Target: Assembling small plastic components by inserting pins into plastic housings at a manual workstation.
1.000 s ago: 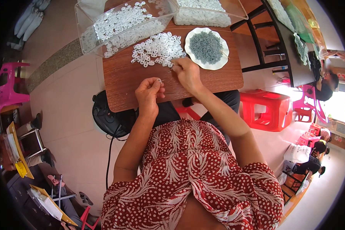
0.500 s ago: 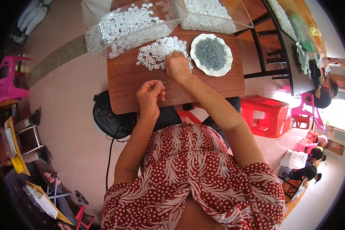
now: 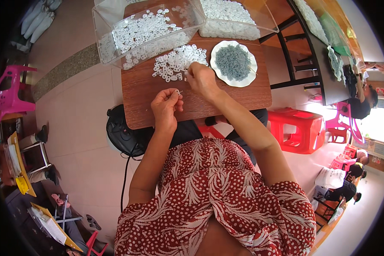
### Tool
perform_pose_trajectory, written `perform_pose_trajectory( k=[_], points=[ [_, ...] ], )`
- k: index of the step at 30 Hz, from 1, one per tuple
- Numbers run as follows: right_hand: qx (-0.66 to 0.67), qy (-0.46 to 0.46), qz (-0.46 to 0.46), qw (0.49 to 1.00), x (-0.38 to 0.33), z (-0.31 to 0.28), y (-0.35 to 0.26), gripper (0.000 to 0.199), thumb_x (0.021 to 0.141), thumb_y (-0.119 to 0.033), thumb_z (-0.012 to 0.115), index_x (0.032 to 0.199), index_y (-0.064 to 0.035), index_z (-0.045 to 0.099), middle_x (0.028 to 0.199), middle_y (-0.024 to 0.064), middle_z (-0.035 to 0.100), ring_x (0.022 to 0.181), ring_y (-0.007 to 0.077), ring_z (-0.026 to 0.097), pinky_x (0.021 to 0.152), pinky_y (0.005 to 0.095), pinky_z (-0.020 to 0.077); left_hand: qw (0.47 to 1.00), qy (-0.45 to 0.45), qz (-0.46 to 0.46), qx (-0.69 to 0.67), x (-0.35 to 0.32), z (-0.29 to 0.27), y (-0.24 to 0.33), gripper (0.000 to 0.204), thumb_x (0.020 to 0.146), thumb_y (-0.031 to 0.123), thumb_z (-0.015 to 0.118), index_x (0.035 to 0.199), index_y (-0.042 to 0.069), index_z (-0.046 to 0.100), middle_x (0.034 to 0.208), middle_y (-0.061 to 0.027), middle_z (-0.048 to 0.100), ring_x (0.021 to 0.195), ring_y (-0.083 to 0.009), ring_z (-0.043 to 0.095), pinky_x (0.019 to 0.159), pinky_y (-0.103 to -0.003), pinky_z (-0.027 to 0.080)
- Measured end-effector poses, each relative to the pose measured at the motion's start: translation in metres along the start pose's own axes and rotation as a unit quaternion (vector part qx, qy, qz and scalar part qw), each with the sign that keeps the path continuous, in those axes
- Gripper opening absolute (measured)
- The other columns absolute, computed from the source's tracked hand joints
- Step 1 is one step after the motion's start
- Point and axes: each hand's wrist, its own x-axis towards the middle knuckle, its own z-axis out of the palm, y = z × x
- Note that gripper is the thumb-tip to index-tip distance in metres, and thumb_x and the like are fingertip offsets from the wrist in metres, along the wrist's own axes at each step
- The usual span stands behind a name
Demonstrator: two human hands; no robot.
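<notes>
My left hand (image 3: pixel 166 109) is closed in a pinch above the brown table (image 3: pixel 136 104), with a small white plastic piece (image 3: pixel 178 91) at its fingertips. A thin sliver sticks out beside that piece, too small to name. My right hand (image 3: pixel 202 80) has its fingers drawn together at the near edge of a loose pile of white oval pieces with holes (image 3: pixel 181 59). What its fingertips hold, if anything, is too small to make out. Just right of this hand lies a white scalloped plate (image 3: pixel 227 80) heaped with small grey pieces (image 3: pixel 233 62).
At the far side of the table stand a clear bin (image 3: pixel 147 48) of white pieces and another clear container (image 3: pixel 230 30) full of them. A red stool (image 3: pixel 296 130) is to the right, a black bag (image 3: pixel 123 130) below the table's left corner. Other people (image 3: pixel 360 104) sit farther off.
My right hand has drawn back slightly from the white pile toward me, fingers still together. My left hand stays in nearly the same place with its pinch. The whole view has shifted a little.
</notes>
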Motion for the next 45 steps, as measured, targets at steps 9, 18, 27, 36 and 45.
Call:
perform_pose_trajectory(
  k=[9, 18, 27, 36, 45],
  points=[
    [0.404, -0.047, 0.175, 0.897, -0.041, -0.049, 0.004, 0.016, 0.077, 0.003, 0.061, 0.093, -0.0005, 0.063, 0.084, -0.0001, 0.062, 0.066, 0.0060, 0.050, 0.058, 0.0205, 0.0419, 0.999, -0.044, 0.019, 0.009, -0.009, 0.038, 0.012, 0.011, 0.083, 0.003, 0.059, 0.092, -0.003, 0.058, 0.074, -0.0069, 0.060, 0.058, -0.0104, 0.055, 0.047, -0.021, 0.044],
    [0.443, -0.091, 0.217, 0.865, -0.053, -0.083, -0.012, 0.014, 0.079, 0.001, 0.060, 0.093, 0.0010, 0.063, 0.080, 0.0028, 0.062, 0.066, 0.0056, 0.050, 0.057, 0.0192, 0.0399, 0.997, -0.080, 0.015, -0.007, -0.019, 0.062, 0.008, 0.011, 0.083, 0.004, 0.060, 0.092, -0.001, 0.057, 0.075, -0.0065, 0.061, 0.059, -0.0108, 0.057, 0.047, -0.021, 0.046],
    [0.521, 0.009, 0.233, 0.821, -0.064, -0.094, -0.021, 0.009, 0.080, -0.001, 0.061, 0.088, -0.0016, 0.063, 0.072, 0.0006, 0.063, 0.057, 0.0031, 0.048, 0.048, 0.0171, 0.0368, 0.995, -0.095, -0.004, -0.020, -0.029, 0.068, 0.008, 0.011, 0.083, 0.005, 0.060, 0.092, -0.001, 0.057, 0.076, -0.0077, 0.062, 0.060, -0.0121, 0.059, 0.048, -0.022, 0.047],
    [0.508, 0.034, 0.221, 0.832, -0.075, -0.099, -0.027, 0.013, 0.081, -0.002, 0.061, 0.094, -0.0010, 0.063, 0.076, 0.0025, 0.063, 0.067, 0.0066, 0.055, 0.057, 0.0193, 0.0427, 0.995, -0.093, 0.001, -0.033, -0.030, 0.076, 0.005, 0.010, 0.084, 0.003, 0.058, 0.093, -0.002, 0.056, 0.076, -0.0079, 0.060, 0.060, -0.0126, 0.059, 0.048, -0.023, 0.047],
    [0.609, 0.036, 0.293, 0.736, -0.073, -0.099, -0.030, 0.017, 0.077, 0.002, 0.064, 0.093, 0.0021, 0.060, 0.082, 0.0073, 0.064, 0.067, 0.0107, 0.058, 0.059, 0.0206, 0.0453, 0.994, -0.107, 0.020, 0.008, -0.032, 0.072, 0.001, 0.010, 0.086, 0.004, 0.055, 0.093, -0.002, 0.055, 0.079, -0.0081, 0.060, 0.064, -0.0137, 0.059, 0.052, -0.025, 0.049]
  ],
)
